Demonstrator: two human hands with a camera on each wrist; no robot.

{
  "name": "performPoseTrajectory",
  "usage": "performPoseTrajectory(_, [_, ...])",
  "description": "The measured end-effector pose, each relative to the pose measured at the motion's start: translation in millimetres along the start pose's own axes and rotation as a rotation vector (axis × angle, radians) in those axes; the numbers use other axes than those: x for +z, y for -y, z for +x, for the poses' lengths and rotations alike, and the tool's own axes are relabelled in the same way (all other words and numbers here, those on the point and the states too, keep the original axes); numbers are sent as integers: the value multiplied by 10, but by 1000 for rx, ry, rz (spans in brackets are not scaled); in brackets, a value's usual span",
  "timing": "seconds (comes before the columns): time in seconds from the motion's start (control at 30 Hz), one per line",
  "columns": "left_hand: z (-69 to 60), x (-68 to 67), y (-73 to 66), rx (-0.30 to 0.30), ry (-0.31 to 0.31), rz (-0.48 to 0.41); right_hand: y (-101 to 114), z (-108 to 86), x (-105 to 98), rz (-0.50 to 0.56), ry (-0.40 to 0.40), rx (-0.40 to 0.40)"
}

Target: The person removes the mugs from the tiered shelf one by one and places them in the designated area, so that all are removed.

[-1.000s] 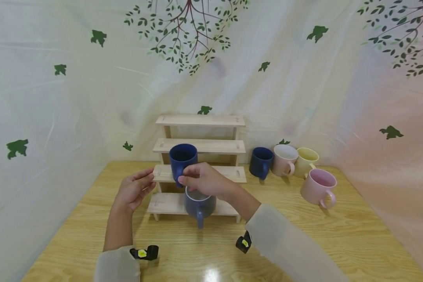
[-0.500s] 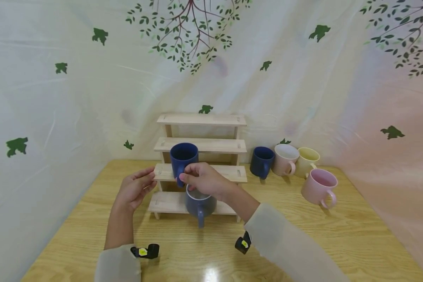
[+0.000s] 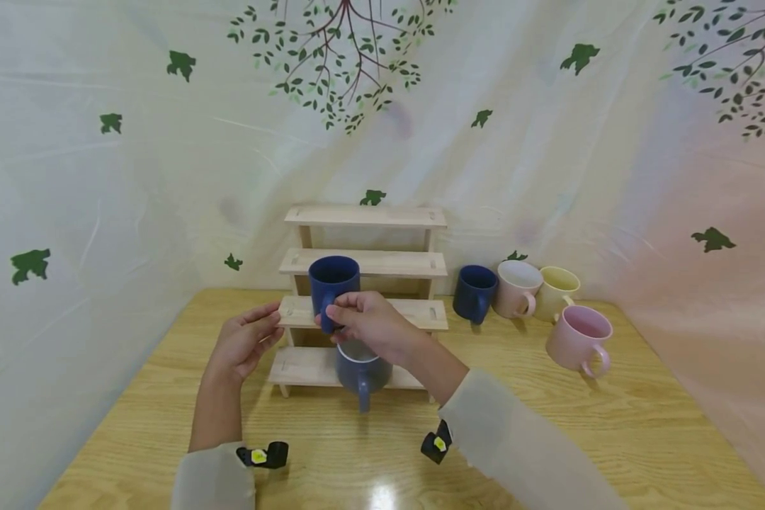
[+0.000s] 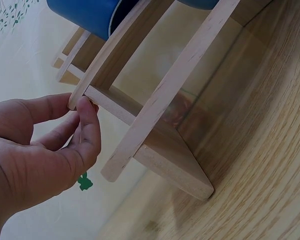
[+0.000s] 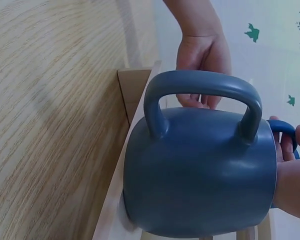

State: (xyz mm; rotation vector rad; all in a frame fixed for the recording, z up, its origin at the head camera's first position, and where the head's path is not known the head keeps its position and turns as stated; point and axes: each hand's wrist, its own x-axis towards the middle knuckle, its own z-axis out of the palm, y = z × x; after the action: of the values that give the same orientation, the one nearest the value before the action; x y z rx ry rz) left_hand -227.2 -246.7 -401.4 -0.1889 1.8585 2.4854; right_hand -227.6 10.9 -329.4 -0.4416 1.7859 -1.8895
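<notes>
Your right hand (image 3: pixel 375 326) pinches the navy mug (image 3: pixel 333 282) by its handle; your left hand (image 3: pixel 245 341) pinches the second-lowest shelf (image 3: pixel 419 314) at its left edge, near the mug.

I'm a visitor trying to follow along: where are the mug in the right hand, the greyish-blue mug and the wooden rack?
Dark blue mug (image 3: pixel 328 287), head view, on its outer wall.
Greyish-blue mug (image 5: pixel 202 172), right wrist view, on its outer wall.
Wooden rack (image 3: pixel 365 217), head view, on its top shelf.

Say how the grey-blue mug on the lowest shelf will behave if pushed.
The grey-blue mug looks rigid, so it should not flex. Its smooth sheen suggests slippery walls. Its handle juts past the lowest shelf, so pushing it outward may tip it.
</notes>
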Motion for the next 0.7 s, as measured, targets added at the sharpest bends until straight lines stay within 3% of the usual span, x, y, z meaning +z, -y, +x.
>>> performPoseTrajectory(0.37, [-13,12,-4,1,-10,16,-6,14,74,153,-12,-15])
performPoseTrajectory(0.7, [0,16,8,6,-10,6,-64,12,84,197,-2,-146])
